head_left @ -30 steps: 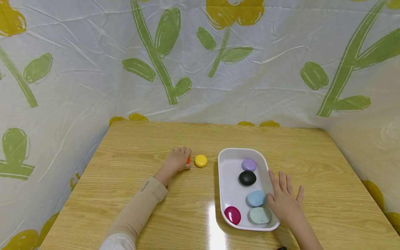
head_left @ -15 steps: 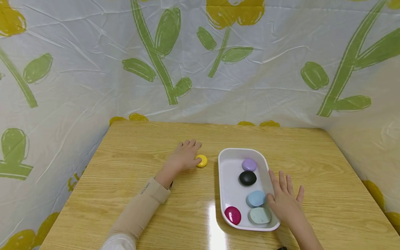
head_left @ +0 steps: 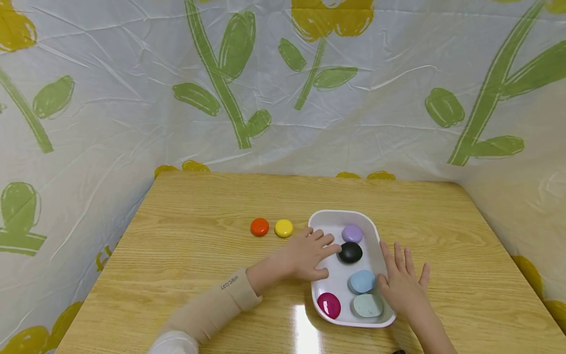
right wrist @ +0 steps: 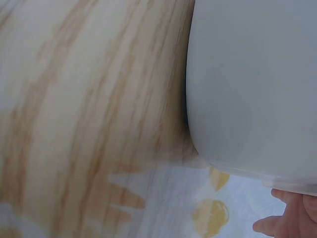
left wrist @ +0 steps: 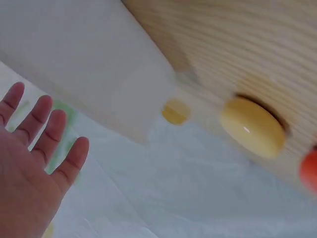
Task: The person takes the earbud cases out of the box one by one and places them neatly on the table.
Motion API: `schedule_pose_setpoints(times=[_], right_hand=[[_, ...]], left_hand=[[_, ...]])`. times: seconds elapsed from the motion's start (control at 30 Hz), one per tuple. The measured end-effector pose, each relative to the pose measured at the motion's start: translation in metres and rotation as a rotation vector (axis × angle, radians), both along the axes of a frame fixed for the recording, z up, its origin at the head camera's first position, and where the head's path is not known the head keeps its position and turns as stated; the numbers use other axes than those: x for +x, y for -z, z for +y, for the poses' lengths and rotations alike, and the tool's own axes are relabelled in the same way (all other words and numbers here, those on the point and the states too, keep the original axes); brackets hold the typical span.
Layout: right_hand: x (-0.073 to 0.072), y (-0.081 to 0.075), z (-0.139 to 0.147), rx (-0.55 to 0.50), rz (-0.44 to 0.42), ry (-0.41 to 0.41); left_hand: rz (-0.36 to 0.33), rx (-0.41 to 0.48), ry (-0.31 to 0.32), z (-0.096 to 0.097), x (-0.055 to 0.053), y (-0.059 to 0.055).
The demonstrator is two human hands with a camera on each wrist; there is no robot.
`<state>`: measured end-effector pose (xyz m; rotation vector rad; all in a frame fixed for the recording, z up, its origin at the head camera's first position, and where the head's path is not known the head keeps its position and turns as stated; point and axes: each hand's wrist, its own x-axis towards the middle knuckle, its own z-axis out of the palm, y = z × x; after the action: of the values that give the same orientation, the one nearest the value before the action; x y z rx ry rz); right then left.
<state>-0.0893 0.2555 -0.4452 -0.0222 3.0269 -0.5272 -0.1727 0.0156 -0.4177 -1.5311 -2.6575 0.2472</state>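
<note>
My left hand point(head_left: 305, 256) reaches over the left rim of a white tray point(head_left: 329, 285), fingers spread and holding nothing. Its fingertips come close to a glossy black oval stone point(head_left: 351, 252) inside. At the tray's right rim rests my right hand point(head_left: 404, 287), its fingers straight. The tray also holds a purple stone point(head_left: 352, 233), a light blue one point(head_left: 362, 281), a pale green one point(head_left: 367, 305) and a crimson one point(head_left: 329, 305). Left of the tray, an orange-red stone point(head_left: 259, 227) and a yellow stone point(head_left: 284, 228) lie side by side on the table.
The wooden table point(head_left: 194, 231) is enclosed by a wrinkled white sheet point(head_left: 353, 132) with printed green stems and yellow flowers. A small black object point(head_left: 399, 351) shows at the bottom edge beside my right forearm. In the right wrist view, the tray's outer wall point(right wrist: 252, 84) fills the right side.
My left hand has moved right, from the orange-red stone past the yellow one to the tray's left side, leaving both stones uncovered on the table. My right hand has stayed at the rim.
</note>
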Motion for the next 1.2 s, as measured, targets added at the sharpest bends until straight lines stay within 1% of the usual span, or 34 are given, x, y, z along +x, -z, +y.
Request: schedule_pose_setpoints(times=[0.1,0.23,0.33,0.4,0.57,0.77,0.83,0.9,1.03,1.2], right_hand=[[0.000,0.000,0.000,-0.002,-0.003,-0.002],[0.000,0.000,0.000,-0.002,-0.006,-0.006],[0.000,0.000,0.001,0.000,-0.004,-0.006],[0.000,0.000,0.001,0.001,-0.003,-0.005],[0.001,0.000,0.001,0.003,-0.002,-0.006],[0.000,0.001,0.001,0.003,0.000,-0.008],[0.000,0.001,0.001,0.005,0.001,-0.007],[0.000,0.001,0.001,0.004,0.002,-0.005],[0.000,0.001,0.001,0.003,0.003,-0.008],[0.000,0.001,0.001,-0.005,0.012,-0.007]], left_hand=[[0.006,-0.084,0.056,0.011,0.013,0.000],[-0.007,-0.183,0.120,0.023,0.025,0.003],[-0.048,-0.238,0.152,0.030,0.031,0.008],[-0.087,-0.271,0.156,0.034,0.035,0.012],[-0.159,-0.337,0.125,0.040,0.042,0.017],[-0.256,-0.400,0.051,0.048,0.040,0.022],[-0.261,-0.428,0.015,0.051,0.041,0.023],[-0.252,-0.452,-0.023,0.053,0.042,0.023],[-0.247,-0.481,-0.087,0.056,0.045,0.023],[-0.254,-0.481,-0.114,0.057,0.048,0.022]])
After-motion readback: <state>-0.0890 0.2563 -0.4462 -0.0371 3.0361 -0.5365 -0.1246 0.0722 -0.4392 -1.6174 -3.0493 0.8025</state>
